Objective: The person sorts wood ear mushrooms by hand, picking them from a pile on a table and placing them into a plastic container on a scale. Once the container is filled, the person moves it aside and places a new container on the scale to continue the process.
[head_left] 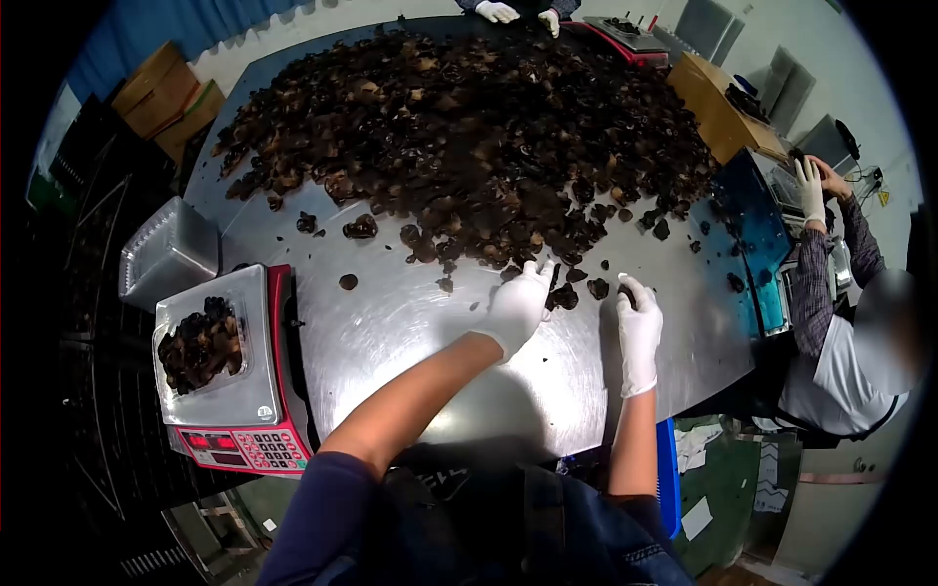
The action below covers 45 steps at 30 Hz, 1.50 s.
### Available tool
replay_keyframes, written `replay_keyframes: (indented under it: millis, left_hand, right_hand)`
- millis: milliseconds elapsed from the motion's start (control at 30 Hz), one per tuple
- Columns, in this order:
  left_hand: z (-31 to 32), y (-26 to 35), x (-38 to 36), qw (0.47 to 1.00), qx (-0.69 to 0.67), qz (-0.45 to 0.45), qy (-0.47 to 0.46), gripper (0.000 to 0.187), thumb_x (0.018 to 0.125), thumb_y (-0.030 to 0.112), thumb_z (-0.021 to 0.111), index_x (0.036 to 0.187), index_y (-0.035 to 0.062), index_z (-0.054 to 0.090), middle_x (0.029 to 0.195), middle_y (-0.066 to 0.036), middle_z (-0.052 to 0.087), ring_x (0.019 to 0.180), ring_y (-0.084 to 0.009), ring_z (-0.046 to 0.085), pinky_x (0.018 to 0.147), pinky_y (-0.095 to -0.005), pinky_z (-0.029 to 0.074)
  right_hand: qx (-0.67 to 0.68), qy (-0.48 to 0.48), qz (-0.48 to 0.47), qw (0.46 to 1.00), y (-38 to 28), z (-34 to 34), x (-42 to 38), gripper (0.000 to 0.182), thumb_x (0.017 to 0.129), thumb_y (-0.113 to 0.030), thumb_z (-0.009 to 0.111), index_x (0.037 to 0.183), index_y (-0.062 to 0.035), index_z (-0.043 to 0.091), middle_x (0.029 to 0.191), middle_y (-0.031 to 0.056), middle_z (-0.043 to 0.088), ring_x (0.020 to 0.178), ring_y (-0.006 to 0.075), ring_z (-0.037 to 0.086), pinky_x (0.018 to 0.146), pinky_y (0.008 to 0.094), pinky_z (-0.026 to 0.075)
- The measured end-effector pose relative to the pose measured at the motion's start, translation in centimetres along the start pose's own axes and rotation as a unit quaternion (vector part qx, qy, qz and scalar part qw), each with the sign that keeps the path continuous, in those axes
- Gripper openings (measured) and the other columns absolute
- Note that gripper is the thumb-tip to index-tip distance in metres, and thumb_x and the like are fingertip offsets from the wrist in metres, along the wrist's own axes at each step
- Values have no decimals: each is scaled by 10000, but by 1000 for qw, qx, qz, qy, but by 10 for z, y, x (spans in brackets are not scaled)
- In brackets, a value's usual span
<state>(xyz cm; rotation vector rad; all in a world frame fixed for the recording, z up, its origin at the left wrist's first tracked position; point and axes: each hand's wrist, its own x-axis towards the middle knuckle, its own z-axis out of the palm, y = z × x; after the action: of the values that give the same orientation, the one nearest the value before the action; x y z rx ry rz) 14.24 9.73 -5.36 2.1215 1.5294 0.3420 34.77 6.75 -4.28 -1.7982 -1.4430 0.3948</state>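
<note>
A large heap of dark dried wood ear mushrooms (469,146) covers the far part of the metal table (420,342). At its near edge is my left hand (523,305), white-gloved, with fingers closed on a dark mushroom piece that they partly hide. Loose pieces (563,296) lie right beside those fingertips. My right hand (639,332), also gloved, is over the table farther right, its thumb and fingers pinched around a small wood ear piece (626,291). On the left, a clear plastic box (244,354) of mushrooms rests on a red-and-silver digital scale (262,410).
Stacked clear plastic boxes (171,252) stand behind the scale. A co-worker (831,332) works at the right edge, and another person's gloved hands (498,12) show at the far side. A second scale (625,41) sits at the far right; a blue bin (668,479) is below the table.
</note>
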Motion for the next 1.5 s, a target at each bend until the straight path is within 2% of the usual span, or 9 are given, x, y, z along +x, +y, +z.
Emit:
replay_keyframes:
  millis: [267, 400, 567, 733, 867, 1067, 1167, 1367, 1500]
  left_hand:
    - [0, 3, -10, 999, -25, -17, 23, 241, 805, 14, 630, 1036, 8, 563, 1153, -211, 536, 950, -393, 622, 823, -451, 522]
    - [1, -2, -21, 970, -230, -34, 76, 134, 830, 34, 576, 961, 59, 563, 1024, -178, 551, 866, -384, 597, 764, -462, 487]
    - [-23, -11, -50, 981, -159, 8, 111, 203, 812, 1, 579, 1005, 41, 530, 1076, -164, 536, 957, -344, 587, 793, -450, 479]
    - [-114, -40, -137, 928, -221, 44, 296, 181, 808, -46, 603, 971, 31, 607, 890, -92, 574, 763, -218, 620, 694, -324, 501]
    - [-195, -107, -237, 863, -114, -97, 482, 177, 808, -50, 610, 974, 11, 619, 910, -89, 615, 836, -193, 646, 759, -288, 509]
    - [-245, -234, -353, 719, -112, -244, 641, 188, 829, -35, 623, 1007, 24, 640, 842, -49, 670, 795, -128, 647, 771, -278, 516]
    - [-243, -255, -363, 728, -97, -286, 615, 191, 825, 8, 634, 1015, 29, 646, 874, -74, 680, 803, -160, 661, 773, -284, 521]
    - [-232, -258, -368, 770, -10, -350, 534, 410, 781, 142, 726, 1174, 72, 633, 1049, -136, 626, 1053, -276, 555, 931, -376, 461]
    - [-228, -266, -376, 760, -139, -305, 557, 570, 836, 305, 719, 1314, 35, 566, 1202, -138, 633, 1175, -285, 529, 1031, -392, 417]
  right_hand:
    - [-154, -72, -58, 984, 6, 24, 8, 373, 758, -137, 786, 1116, -76, 698, 935, 118, 625, 855, 278, 647, 796, 353, 513]
    - [-48, 5, -38, 998, 21, 23, -8, 258, 786, -87, 741, 1039, -48, 705, 945, 122, 643, 884, 278, 651, 820, 342, 505]
    - [225, -18, 53, 973, 37, 24, -27, 185, 842, -29, 683, 1025, -5, 692, 1001, 62, 670, 958, 184, 629, 871, 294, 473]
    - [321, -70, 139, 934, -40, 8, -43, 181, 874, -2, 659, 1052, 33, 673, 935, 26, 661, 768, 75, 569, 673, 207, 448]
    - [329, -162, 103, 925, -53, 41, -51, 134, 875, 11, 621, 1003, -2, 659, 812, 0, 608, 630, 60, 492, 563, 205, 393]
    - [322, -392, -23, 862, -181, 110, -83, 149, 829, 33, 679, 975, 16, 653, 898, 20, 623, 790, 103, 580, 711, 239, 469]
    - [337, -436, -150, 821, -277, 144, -106, 154, 832, -16, 700, 978, 12, 661, 966, 58, 647, 940, 161, 626, 856, 267, 482]
    - [177, -371, -434, 802, -376, 210, -151, 316, 800, -188, 713, 1091, -76, 664, 1059, 106, 648, 920, 278, 651, 818, 344, 518]
    - [138, -408, -434, 791, -387, 201, -162, 438, 790, -212, 727, 1202, -97, 634, 1046, 95, 634, 789, 244, 643, 751, 349, 531]
